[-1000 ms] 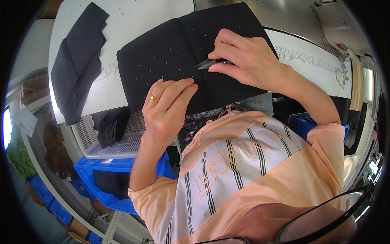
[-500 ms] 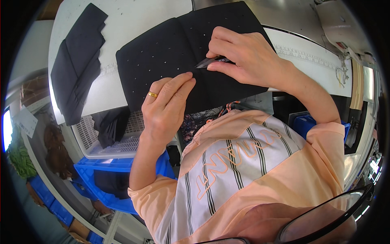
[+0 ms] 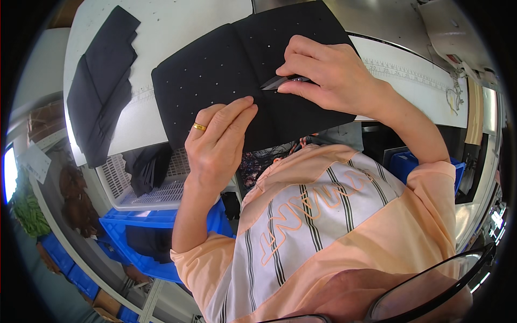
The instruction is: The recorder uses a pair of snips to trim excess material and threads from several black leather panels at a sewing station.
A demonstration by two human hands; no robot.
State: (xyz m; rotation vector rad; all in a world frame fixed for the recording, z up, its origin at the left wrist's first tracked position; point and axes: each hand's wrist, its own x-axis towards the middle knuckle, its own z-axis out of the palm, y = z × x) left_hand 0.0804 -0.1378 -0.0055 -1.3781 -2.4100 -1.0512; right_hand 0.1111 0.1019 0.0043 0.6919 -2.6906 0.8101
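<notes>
A panel of black cloth [image 3: 202, 81], dotted with small pale specks and creased down its middle, lies over the table's near edge. My right hand [image 3: 326, 72] grips a pair of thread snips [image 3: 273, 83], whose pointed blades lie close to the cloth near the crease. At the cloth's near side, my left hand [image 3: 219, 132], with a gold ring, has its fingers closed together on the fabric. Its thumb is hidden. The left fingertips are just short of the snips' tips.
Folded black fabric with a zigzag edge [image 3: 105, 81] lies on the white table [image 3: 161, 21] at the left. Below it are a white basket [image 3: 156, 199] holding black pieces and a blue crate [image 3: 145, 264]. A machine [image 3: 458, 27] stands at the far right, by a printed ruler strip [image 3: 404, 67].
Both hands have barely moved. The snips' tips have shifted very slightly to the right, and the cloth a touch to the left.
</notes>
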